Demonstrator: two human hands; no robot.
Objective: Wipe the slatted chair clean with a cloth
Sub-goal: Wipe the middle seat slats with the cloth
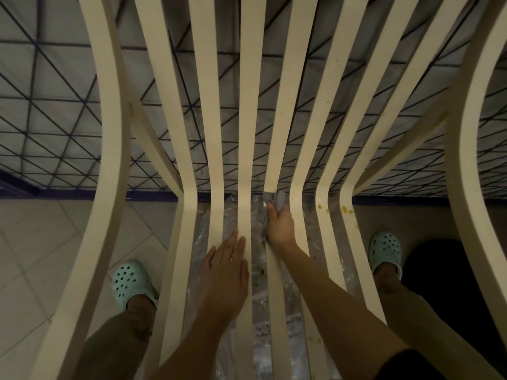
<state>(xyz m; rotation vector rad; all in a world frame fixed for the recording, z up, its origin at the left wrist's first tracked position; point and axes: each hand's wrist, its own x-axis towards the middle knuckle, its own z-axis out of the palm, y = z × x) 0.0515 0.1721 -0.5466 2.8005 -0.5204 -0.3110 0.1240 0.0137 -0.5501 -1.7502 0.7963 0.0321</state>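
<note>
The cream slatted chair fills the view, its slats running from the seat near me up into the backrest. My left hand lies flat with straight fingers across two seat slats. My right hand grips a small grey cloth at the bend where seat meets backrest, pressed against the lower end of one slat. Yellow-brown spots mark the slats to the right of that hand.
Crinkled clear plastic sheeting lies on the floor under the seat. My feet in mint-green clogs stand on either side. A tiled wall with dark diagonal lines rises behind the chair. Pale floor tiles spread at left.
</note>
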